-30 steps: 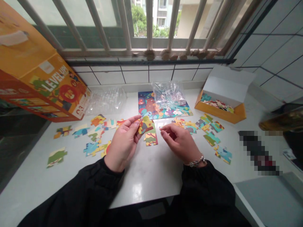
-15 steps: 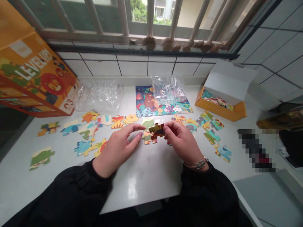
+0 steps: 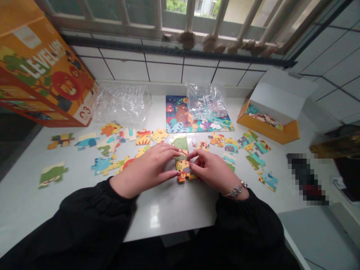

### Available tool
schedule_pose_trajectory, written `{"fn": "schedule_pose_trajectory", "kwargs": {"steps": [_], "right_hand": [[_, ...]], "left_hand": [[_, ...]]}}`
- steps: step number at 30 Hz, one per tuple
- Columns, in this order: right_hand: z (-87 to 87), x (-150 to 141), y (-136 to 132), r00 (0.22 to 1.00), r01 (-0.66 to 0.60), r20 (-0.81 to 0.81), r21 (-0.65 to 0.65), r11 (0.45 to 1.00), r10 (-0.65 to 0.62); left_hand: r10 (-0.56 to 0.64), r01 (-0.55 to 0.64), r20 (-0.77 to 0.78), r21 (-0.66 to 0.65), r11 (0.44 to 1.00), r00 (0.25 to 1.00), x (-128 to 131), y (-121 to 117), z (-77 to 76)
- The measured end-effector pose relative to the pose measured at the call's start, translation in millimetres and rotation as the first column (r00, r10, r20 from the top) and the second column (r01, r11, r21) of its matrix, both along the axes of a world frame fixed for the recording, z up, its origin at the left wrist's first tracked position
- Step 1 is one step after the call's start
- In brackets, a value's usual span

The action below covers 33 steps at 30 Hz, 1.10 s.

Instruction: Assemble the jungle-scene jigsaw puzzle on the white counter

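Observation:
A small group of puzzle pieces lies on the white counter between my hands: a green puzzle piece (image 3: 180,143) at the far side and a puzzle piece with a small lion (image 3: 183,176) at the near side. My left hand (image 3: 153,168) rests at the group's left edge, thumb and fingers apart, the thumb tip by the lion piece. From the right, my right hand (image 3: 212,169) has its curled fingers and thumb on the lion piece's right part, which they partly cover. Several loose puzzle pieces lie around, such as a blue one (image 3: 101,165) to the left.
A printed puzzle picture (image 3: 180,125) lies behind, partly under a clear plastic bag (image 3: 206,101). More crumpled plastic (image 3: 120,105) sits beside a big orange box (image 3: 56,82). An opened yellow box (image 3: 267,129) at right holds pieces. A green piece (image 3: 53,174) lies far left.
My right hand has lowered the puzzle piece it held raised to the near side of the group. Both hands have closed in on the group. The view has shifted slightly.

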State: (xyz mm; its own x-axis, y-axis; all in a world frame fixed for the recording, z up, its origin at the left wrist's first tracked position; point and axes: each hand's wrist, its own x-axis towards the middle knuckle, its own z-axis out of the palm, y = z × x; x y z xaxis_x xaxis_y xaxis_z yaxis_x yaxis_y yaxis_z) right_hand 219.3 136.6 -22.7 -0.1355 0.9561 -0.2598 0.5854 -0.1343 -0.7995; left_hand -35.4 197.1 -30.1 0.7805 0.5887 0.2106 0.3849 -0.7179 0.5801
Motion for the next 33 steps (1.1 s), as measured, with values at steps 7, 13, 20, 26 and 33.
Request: {"fn": "schedule_pose_trajectory", "kwargs": {"steps": [7,13,20,26,33], "right_hand": [[6.5,-2.3,0.2,0.994,-0.007,0.111,0.026,1.000,0.004],[6.2,-5.5,0.4,0.979,0.007,0.203,0.049,0.999,-0.017],[5.9,-5.8,1.4,0.986,0.008,0.163,0.074,0.997,-0.020],[3.7,-5.6,0.4,0.984,-0.020,0.176,0.113,0.993,0.000],[1.3,-5.9,0.4,0.983,-0.017,0.182,0.129,0.992,-0.007]], "left_hand": [[-0.033,0.033,-0.056,0.001,0.999,0.998,-1.2,-0.8,-2.0],[-0.029,0.030,-0.099,0.013,0.999,0.995,-0.5,-2.9,-4.0],[-0.031,0.033,-0.106,0.021,0.999,0.994,-0.9,-3.9,-6.2],[-0.033,0.034,-0.099,0.018,0.999,0.995,1.1,-3.5,-3.8],[-0.031,0.033,-0.092,0.025,0.999,0.995,1.6,-4.6,-5.2]]}}
